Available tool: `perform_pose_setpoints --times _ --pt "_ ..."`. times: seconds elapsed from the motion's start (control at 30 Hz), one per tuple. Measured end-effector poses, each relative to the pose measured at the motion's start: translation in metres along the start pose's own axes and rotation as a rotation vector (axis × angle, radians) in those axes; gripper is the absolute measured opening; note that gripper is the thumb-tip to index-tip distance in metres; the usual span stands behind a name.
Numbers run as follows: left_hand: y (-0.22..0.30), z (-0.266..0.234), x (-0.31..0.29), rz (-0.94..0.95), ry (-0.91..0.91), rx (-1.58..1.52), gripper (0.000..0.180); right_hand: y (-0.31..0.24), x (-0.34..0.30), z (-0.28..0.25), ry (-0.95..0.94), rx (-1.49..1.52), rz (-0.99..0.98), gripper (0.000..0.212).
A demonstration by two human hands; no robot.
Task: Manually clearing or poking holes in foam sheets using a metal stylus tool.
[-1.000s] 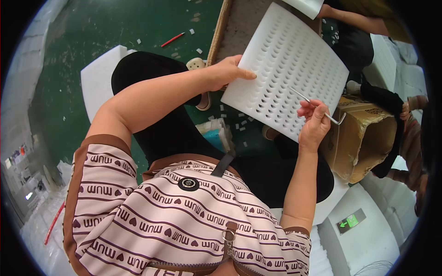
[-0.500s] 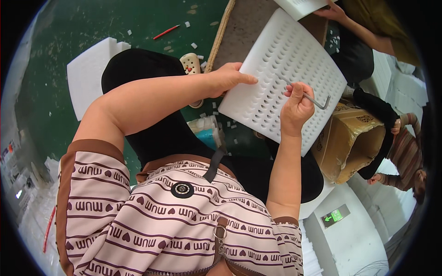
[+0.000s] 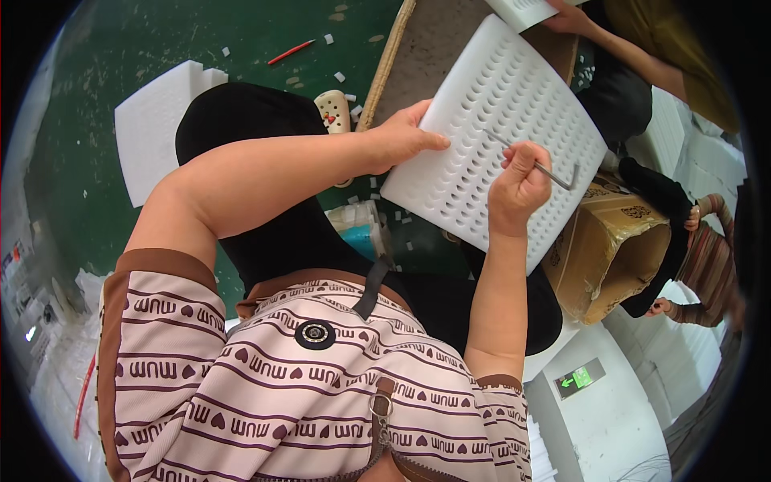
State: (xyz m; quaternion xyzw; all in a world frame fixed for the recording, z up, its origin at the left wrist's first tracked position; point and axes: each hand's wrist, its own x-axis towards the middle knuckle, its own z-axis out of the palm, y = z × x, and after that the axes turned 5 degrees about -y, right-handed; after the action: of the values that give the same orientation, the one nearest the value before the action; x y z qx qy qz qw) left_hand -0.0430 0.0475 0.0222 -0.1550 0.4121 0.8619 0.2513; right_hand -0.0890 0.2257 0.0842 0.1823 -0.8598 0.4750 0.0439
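Observation:
A white foam sheet (image 3: 450,173) with rows of round cut holes lies tilted before me, over my knee and a brown board. My left hand (image 3: 409,136) grips its left edge, thumb on top and the other fingers underneath, out of sight. Above the middle of the sheet, my right hand (image 3: 520,185) is closed round a thin grey metal rod with a bent end, like a hex key (image 3: 556,177). The rod's straight tip points at the holes on the upper left; whether it touches the foam I cannot tell.
An open cardboard box (image 3: 614,261) stands to the right. Another person's hand (image 3: 569,19) holds a white foam piece at the top. More foam sheets (image 3: 152,120) lie at left, near a red pen (image 3: 291,53). Small foam bits dot the green floor (image 3: 104,161).
The rod and my right hand have shifted very slightly over the sheet. The other person's hand and foam piece at the top have moved a little left.

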Motion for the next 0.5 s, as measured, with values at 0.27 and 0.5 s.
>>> perform_pose_setpoints --times 0.27,0.5 --pt "-0.001 0.002 -0.003 0.079 -0.047 0.025 0.064 0.022 0.003 0.023 -0.118 -0.166 -0.073 0.022" --pt "-0.001 -0.002 -0.001 0.095 -0.028 0.020 0.068 -0.006 0.010 0.010 0.002 0.054 0.041 0.025"
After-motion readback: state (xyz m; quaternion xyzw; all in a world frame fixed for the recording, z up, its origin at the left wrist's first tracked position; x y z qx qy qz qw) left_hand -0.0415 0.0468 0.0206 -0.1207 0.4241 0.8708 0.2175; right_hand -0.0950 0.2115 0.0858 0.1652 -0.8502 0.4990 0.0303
